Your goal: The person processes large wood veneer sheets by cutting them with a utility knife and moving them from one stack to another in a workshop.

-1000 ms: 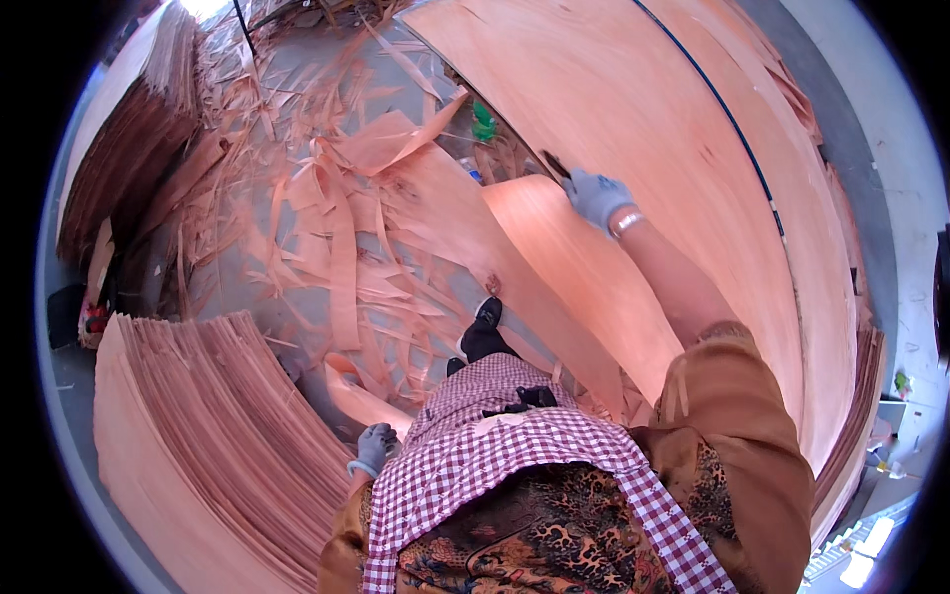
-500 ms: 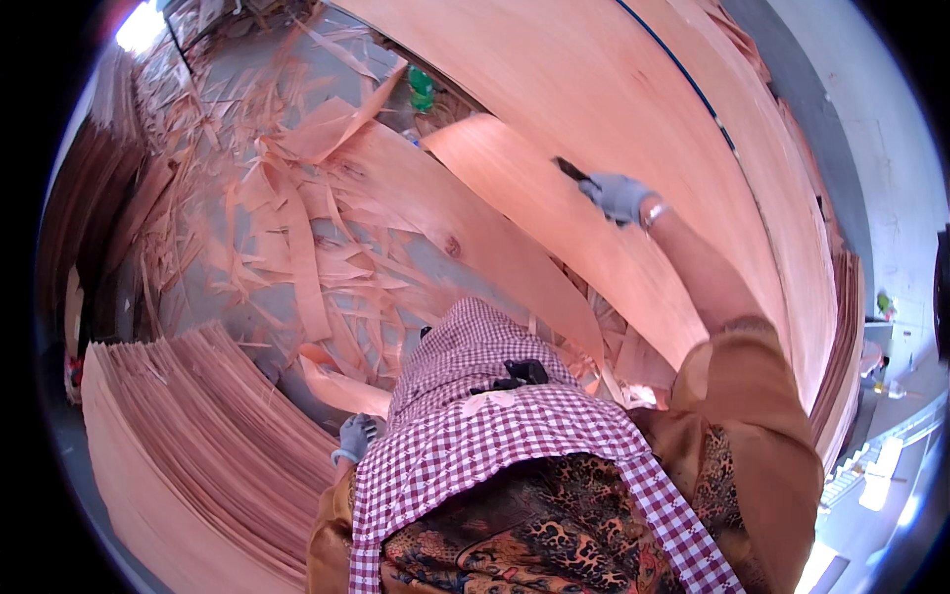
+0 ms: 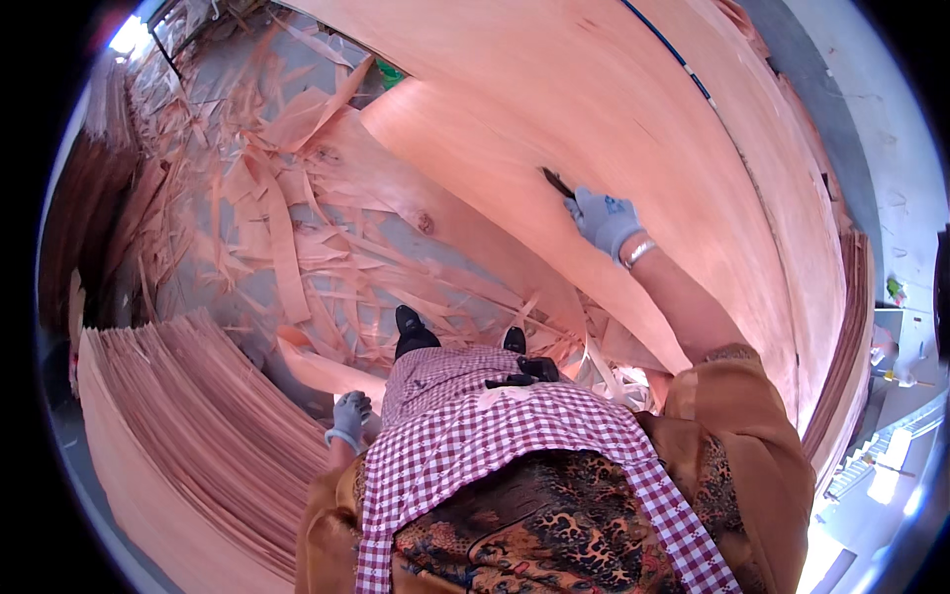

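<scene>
My right hand (image 3: 602, 220), in a grey-blue glove, is closed round a slim dark knife (image 3: 557, 182). The blade points away to the upper left over a broad, smooth sheet of pinkish wood veneer (image 3: 475, 148). Whether the blade touches the sheet I cannot tell. Low at my left side, my left hand (image 3: 348, 420), gloved too, has its fingers curled. Anything inside them is hidden. It is nearest to a tall stack of veneer sheets (image 3: 198, 396).
Torn veneer strips (image 3: 282, 247) litter the grey floor around my dark shoes (image 3: 411, 327). Another veneer stack (image 3: 89, 208) stands at the far left. A dark blue rod (image 3: 668, 49) lies across the large sheets. A green object (image 3: 389, 73) shows beside the sheet's corner.
The near sheet's corner has shifted left and covers more of the green object. My right hand with the knife has come slightly nearer and left. My shoes have come into sight.
</scene>
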A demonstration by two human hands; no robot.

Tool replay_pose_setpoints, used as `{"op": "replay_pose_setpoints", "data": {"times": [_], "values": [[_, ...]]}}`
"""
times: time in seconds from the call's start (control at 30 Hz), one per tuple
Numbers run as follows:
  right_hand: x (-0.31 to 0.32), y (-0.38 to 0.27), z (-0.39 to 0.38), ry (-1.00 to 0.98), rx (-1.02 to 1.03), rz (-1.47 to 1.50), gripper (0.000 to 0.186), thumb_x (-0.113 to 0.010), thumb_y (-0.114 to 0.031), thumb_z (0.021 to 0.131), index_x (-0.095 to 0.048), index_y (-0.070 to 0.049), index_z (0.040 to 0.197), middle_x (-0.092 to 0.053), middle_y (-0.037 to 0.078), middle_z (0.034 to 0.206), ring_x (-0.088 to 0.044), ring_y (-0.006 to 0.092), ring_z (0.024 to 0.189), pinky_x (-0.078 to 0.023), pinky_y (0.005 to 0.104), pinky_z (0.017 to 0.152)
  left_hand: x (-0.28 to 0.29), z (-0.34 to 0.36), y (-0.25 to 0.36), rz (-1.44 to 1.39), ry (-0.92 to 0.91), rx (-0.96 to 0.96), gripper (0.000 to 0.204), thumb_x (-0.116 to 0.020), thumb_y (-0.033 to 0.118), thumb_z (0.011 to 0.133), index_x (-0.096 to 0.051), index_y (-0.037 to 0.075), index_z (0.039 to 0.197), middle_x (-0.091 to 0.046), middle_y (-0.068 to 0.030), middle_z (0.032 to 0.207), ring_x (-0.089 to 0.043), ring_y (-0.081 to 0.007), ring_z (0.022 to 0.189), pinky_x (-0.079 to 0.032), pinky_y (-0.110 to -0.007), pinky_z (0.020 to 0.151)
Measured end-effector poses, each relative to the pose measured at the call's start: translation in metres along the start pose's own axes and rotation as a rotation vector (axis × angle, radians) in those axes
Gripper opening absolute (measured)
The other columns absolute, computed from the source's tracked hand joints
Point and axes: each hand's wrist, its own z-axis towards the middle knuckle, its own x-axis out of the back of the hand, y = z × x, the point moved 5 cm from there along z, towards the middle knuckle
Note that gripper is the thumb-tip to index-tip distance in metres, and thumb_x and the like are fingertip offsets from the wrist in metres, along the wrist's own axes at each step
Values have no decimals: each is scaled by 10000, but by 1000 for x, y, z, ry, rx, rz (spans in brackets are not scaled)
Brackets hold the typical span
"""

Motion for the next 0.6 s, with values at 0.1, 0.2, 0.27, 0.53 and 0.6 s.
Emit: {"op": "replay_pose_setpoints", "data": {"times": [0.1, 0.2, 0.27, 0.53, 0.6], "values": [[-17, 37, -44, 4, -21, 13, 316, -369, -353, 948, -520, -76, 940, -650, 183, 801, -631, 360, 774, -468, 466, 679, -67, -10, -12, 202, 168, -60, 145, -494, 185, 889, -578, 73, 927, -616, -73, 761, -577, -169, 599, -444, -259, 500], [-35, 62, -74, -27, -19, 33, 315, -372, -351, 947, -514, -70, 938, -651, 185, 789, -635, 362, 774, -472, 470, 675, -139, -28, -23, 245, 192, -90, 245, -467, 242, 909, -574, 57, 1029, -649, -110, 911, -632, -228, 786, -508, -304, 666], [-38, 69, -91, -52, -19, 40, 313, -375, -349, 946, -513, -68, 938, -651, 187, 788, -637, 360, 785, -474, 468, 678, -188, -36, -21, 332, 42, -201, 301, -438, 261, 930, -546, 40, 1103, -639, -118, 1008, -628, -252, 907, -510, -327, 777], [-68, 107, -131, -39, 28, 41, 297, -389, -351, 940, -502, -79, 972, -650, 187, 812, -635, 365, 795, -475, 462, 668, -418, -18, -34, 408, -556, -194, 304, -386, 150, 946, -445, 18, 1214, -559, -130, 1103, -564, -251, 1012, -452, -360, 923], [-64, 100, -134, -5, 73, 74, 296, -388, -357, 940, -502, -86, 974, -645, 190, 809, -627, 374, 792, -472, 463, 667, -426, 21, -43, 212, -734, -148, 294, -401, 177, 946, -446, 28, 1195, -551, -113, 1048, -549, -243, 956, -446, -365, 907]]}}
